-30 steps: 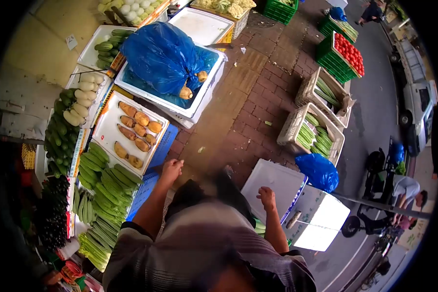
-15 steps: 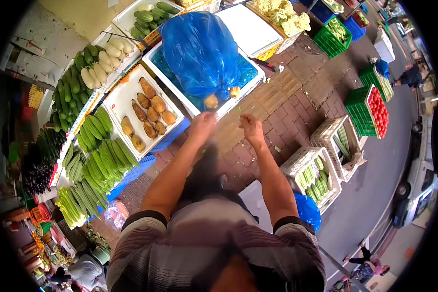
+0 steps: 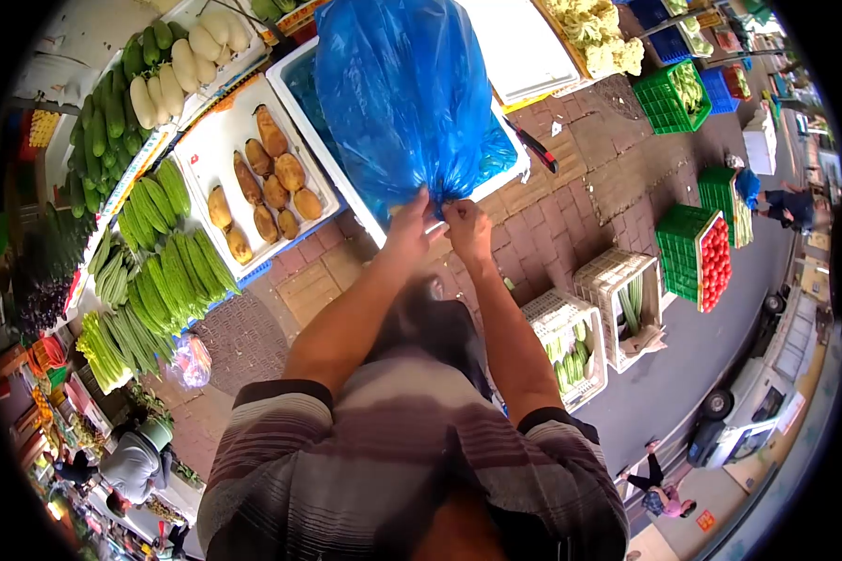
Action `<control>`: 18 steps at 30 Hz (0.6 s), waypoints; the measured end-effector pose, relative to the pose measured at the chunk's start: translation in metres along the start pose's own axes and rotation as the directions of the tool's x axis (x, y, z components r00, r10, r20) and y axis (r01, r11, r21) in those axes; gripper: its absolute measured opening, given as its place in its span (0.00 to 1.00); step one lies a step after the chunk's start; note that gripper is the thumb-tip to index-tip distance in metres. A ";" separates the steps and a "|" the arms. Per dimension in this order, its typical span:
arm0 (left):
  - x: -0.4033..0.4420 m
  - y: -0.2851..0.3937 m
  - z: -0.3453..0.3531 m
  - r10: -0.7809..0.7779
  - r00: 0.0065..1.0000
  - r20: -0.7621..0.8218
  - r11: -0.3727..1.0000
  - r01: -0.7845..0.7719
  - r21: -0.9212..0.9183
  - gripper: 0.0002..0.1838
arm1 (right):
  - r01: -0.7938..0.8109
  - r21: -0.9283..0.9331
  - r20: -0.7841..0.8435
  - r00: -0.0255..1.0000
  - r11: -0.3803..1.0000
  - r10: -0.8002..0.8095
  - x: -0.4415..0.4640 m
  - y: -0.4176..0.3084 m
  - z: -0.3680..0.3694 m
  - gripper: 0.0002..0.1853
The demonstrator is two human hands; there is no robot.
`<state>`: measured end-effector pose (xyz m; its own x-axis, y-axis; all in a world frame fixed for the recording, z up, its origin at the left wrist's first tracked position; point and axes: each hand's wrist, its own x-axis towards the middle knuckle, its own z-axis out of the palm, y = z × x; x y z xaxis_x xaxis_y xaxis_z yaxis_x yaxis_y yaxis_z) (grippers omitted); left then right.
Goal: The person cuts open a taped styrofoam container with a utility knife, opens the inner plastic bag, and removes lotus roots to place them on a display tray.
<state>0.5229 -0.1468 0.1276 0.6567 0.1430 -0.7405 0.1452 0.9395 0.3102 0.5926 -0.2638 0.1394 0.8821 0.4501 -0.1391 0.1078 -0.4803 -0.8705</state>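
A large, bulging blue plastic bag rests on a white foam box in front of me. Both hands are at its near end, where the plastic is drawn together into folds. My left hand is closed on the gathered mouth from the left. Close beside it, my right hand pinches the same bunched plastic, fingers curled. What the bag contains is hidden now. To the left, brown lotus roots lie in another white foam tray.
Green ridged gourds, cucumbers and white gourds fill the left stall. A knife or similar tool with a red-and-black handle lies right of the bag. White crates and a green crate of tomatoes stand right.
Both hands have moved forward onto the bag's mouth and taken hold of it. The pale root ends that stuck out there are covered. The view has shifted, bringing the bag closer.
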 end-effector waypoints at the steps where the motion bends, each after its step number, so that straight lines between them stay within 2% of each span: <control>1: -0.001 -0.001 0.000 0.002 1.000 -0.001 1.000 -0.002 -0.015 0.25 | 0.001 -0.028 0.057 0.998 1.000 0.000 0.000 -0.002 -0.003 0.14; 2: -0.002 -0.004 -0.001 0.008 1.000 -0.005 0.999 -0.008 -0.032 0.24 | 0.006 -0.056 0.117 0.993 0.998 0.000 -0.001 -0.005 -0.006 0.14; 3: -0.020 0.003 0.017 0.018 0.998 -0.053 0.998 -0.021 -0.060 0.19 | 0.074 -0.086 0.159 0.986 0.994 -0.060 -0.004 -0.013 -0.010 0.13; 5: -0.009 -0.008 0.001 0.094 0.995 0.029 0.988 -0.089 -0.129 0.16 | 0.273 -0.132 0.221 0.945 0.953 -0.240 -0.009 -0.034 -0.018 0.12; 6: -0.006 -0.015 -0.004 0.134 0.989 0.065 0.978 -0.122 -0.167 0.14 | 0.201 -0.079 0.233 0.956 0.976 -0.178 -0.012 -0.041 -0.020 0.12; 7: -0.015 -0.014 0.003 0.136 0.990 0.023 0.966 -0.127 -0.226 0.12 | 0.125 -0.028 0.244 0.963 0.992 -0.115 -0.015 -0.048 -0.022 0.11; 10: -0.025 -0.011 0.009 0.147 0.986 -0.074 0.977 -0.156 -0.146 0.12 | 0.308 -0.057 0.336 0.901 0.950 -0.272 -0.005 -0.028 -0.025 0.10; 11: -0.023 -0.012 0.009 0.164 0.985 -0.045 0.973 -0.169 -0.156 0.13 | 0.340 -0.041 0.352 0.885 0.940 -0.304 0.001 -0.013 -0.024 0.10; 13: -0.014 -0.017 0.004 0.191 0.981 0.014 0.967 -0.186 -0.176 0.14 | 0.096 0.007 0.364 0.927 0.995 -0.092 0.010 -0.012 -0.028 0.10; 14: -0.008 -0.022 0.005 0.247 0.969 0.004 0.940 -0.239 -0.242 0.14 | -0.037 0.024 0.373 0.927 0.999 0.025 0.011 -0.011 -0.030 0.10; 16: -0.009 -0.023 0.005 0.230 0.968 -0.105 0.943 -0.248 -0.222 0.13 | -0.069 0.083 0.374 0.927 0.994 0.033 0.017 -0.002 -0.031 0.11; 18: -0.009 -0.021 0.006 0.213 0.970 -0.114 0.952 -0.233 -0.200 0.13 | -0.067 0.095 0.375 0.927 0.993 0.026 0.020 0.004 -0.033 0.11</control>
<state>0.5186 -0.1702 0.1314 0.5834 0.3748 -0.7205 -0.1628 0.9231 0.3484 0.6259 -0.2812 0.1488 0.6487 0.6865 -0.3286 0.0046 -0.4353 -0.9003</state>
